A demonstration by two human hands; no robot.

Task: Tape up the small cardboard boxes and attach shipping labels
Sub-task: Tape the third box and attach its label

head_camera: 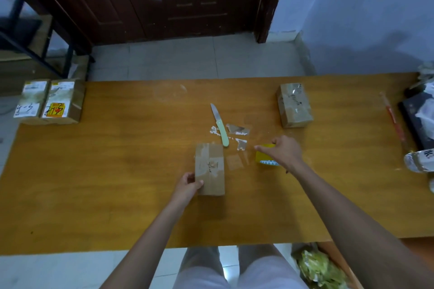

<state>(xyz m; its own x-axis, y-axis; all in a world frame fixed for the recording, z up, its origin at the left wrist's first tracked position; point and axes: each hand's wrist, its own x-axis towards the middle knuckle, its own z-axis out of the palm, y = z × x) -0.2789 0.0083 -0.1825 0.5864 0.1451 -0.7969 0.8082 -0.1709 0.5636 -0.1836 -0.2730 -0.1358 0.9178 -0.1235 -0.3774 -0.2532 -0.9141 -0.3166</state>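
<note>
Squarely on glossy wood, left hand (187,186) gripping taped cardboard box (209,169), right hand (283,151) clutching yellow tape roll (265,156).

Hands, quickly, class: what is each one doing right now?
Left hand: grips the near corner of the small cardboard box.
Right hand: fingers curled over the yellow tape roll.

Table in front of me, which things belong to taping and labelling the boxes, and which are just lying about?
For the job:
- small brown cardboard box, held by the left hand
- yellow tape roll under the right hand
- second cardboard box
- two labelled boxes

Lying about:
- green-handled knife
- torn tape scraps
- plastic bottle
</note>
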